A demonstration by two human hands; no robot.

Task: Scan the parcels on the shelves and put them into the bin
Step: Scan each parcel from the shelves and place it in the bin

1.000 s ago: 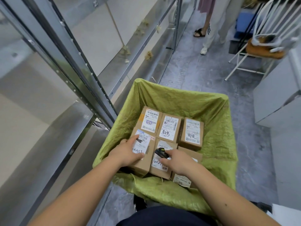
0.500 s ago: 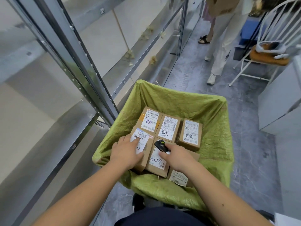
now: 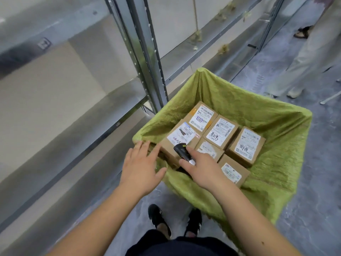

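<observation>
Several brown cardboard parcels with white labels lie packed in the green-lined bin. The near-left parcel sits a little higher than the others. My left hand hovers flat with fingers spread at the bin's near-left rim, off the parcel. My right hand rests over the near parcels and wears a small black scanner on a finger, which points toward the near-left parcel's label. The metal shelves to my left hold no parcels in view.
A steel shelf upright stands just left of the bin. Another person's legs stand at the far right on the grey floor. My own feet are just behind the bin.
My left hand has lifted off the near-left parcel and pulled back to the bin's rim with fingers spread. The view has swung left and down. The other person has stepped closer.
</observation>
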